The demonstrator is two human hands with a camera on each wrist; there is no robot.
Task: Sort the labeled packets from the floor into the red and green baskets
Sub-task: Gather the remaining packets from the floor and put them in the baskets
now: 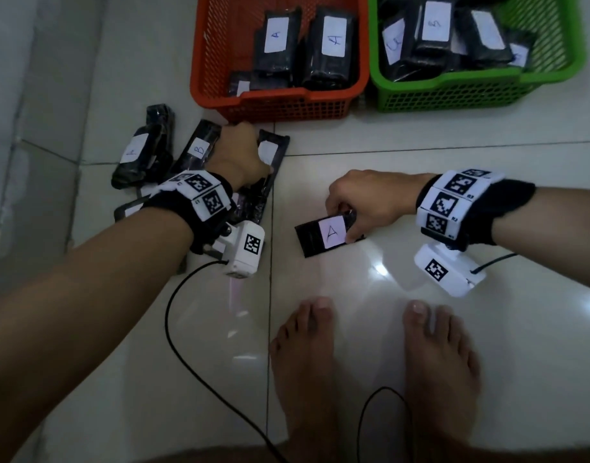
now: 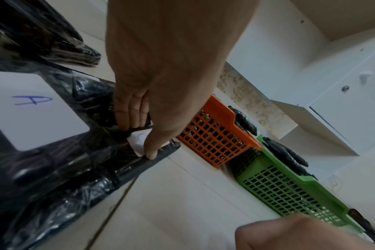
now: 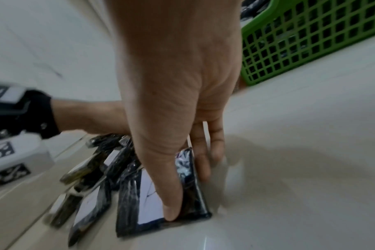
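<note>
I judge misfiling likely — right hand (image 1: 363,202) pinches the packet labelled A (image 1: 323,236), left hand (image 1: 236,155) grips a packet (image 1: 270,162) whose label its fingers (image 2: 131,111) hide.

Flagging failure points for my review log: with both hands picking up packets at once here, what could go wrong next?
1. The left hand pinches a packet whose label it mostly hides, so it may be mis-sorted.
2. The right hand holds the A packet only by one end; glossy wrap could slip.
3. The green basket looks piled high, so additions might slide out.
</note>
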